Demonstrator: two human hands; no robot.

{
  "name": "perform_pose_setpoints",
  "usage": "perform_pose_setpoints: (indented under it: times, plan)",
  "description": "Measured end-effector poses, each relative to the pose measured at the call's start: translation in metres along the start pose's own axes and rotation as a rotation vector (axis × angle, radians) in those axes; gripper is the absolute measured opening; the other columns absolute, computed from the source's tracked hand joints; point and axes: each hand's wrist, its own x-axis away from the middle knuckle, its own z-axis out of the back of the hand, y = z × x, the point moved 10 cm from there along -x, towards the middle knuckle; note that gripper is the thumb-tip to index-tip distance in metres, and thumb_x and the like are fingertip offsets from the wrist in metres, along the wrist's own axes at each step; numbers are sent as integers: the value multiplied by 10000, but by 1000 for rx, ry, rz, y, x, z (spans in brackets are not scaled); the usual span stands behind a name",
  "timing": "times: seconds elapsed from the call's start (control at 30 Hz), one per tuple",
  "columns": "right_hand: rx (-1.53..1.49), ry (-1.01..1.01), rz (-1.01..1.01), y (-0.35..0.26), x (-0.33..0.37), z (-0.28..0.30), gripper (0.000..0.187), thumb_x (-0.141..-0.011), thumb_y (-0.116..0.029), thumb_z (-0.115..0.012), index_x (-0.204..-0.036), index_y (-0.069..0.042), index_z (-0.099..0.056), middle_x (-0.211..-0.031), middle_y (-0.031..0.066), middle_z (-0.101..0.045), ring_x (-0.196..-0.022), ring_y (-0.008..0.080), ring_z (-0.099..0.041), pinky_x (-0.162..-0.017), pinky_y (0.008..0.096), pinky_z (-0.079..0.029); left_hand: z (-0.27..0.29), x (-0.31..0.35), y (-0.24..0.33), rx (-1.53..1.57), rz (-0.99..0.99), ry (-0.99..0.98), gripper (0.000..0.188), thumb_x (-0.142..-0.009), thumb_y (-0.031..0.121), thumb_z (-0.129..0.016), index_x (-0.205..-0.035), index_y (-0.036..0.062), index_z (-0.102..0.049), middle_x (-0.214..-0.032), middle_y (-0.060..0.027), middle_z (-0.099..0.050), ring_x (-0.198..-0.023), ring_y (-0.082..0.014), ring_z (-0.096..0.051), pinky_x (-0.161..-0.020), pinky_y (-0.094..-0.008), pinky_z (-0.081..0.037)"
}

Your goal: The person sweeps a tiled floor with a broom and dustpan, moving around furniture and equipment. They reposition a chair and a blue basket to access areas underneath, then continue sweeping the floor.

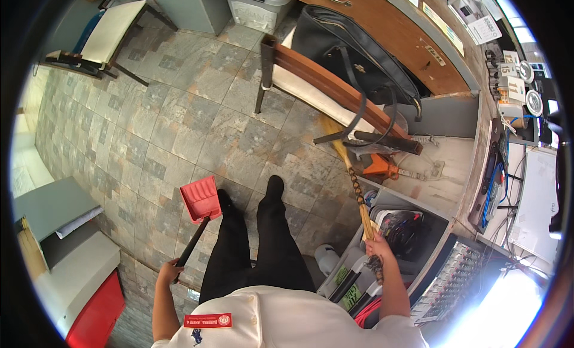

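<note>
1. Red dustpan (200, 198) sits beside the left foot (225, 200); the left hand (170, 271) has its fingers wrapped around the black handle (193, 243).
2. Yellowish broom (360, 200): grasped by the right hand's (377, 246) fingers.
3. Its far end seems to reach beneath the chair (317, 73), partly hidden.

Chair (113, 31), pale seat, dark frame, far left. Second chair (335, 88), brown wooden backrest. Handbag (373, 64), black, on its seat, strap crossing the backrest. Storage bin (251, 14), translucent, grey lid, against cabinets. Sound mixer (453, 279), many knobs, right. Black cables (403, 229), bundled.
</note>
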Motion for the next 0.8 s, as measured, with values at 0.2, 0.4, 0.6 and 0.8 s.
perform_pose_setpoints:
  times: [0.2,0.4,0.6,0.8]
  plan:
    - [-215,-112,-137,34,-56,-132,311,-746,62,-505,-980,-105,-385,-565,11,-360,-423,101,-362,-369,275,-320,32,-30,-31,-184,10,17,506,-654,111,-634,-1141,138,-494,-739,-96,-607,-488,-178,-579,-457,-298,-467]
    - [-31,-240,-166,51,-36,-274,280,-762,33,-504,-975,-105,-383,-551,5,-353,-415,96,-357,-365,251,-313,68,-36,-69,-299,-11,55,507,-630,165,-639,-1121,158,-513,-767,-90,-621,-529,-186,-598,-526,-302,-479]
    - [144,-263,7,-8,75,-281,521,-788,0,-471,-1242,-161,-273,-533,0,-349,-397,95,-357,-350,239,-306,87,-58,-94,-341,-29,102,502,-602,158,-611,-1098,174,-531,-753,-87,-626,-555,-182,-608,-555,-302,-484]
    - [73,-7,121,-77,100,-248,560,-787,0,-461,-1268,-181,-238,-497,2,-335,-355,102,-337,-329,243,-295,83,-59,-102,-166,99,124,477,-625,167,-602,-1097,176,-531,-723,-92,-623,-525,-179,-601,-546,-286,-483]
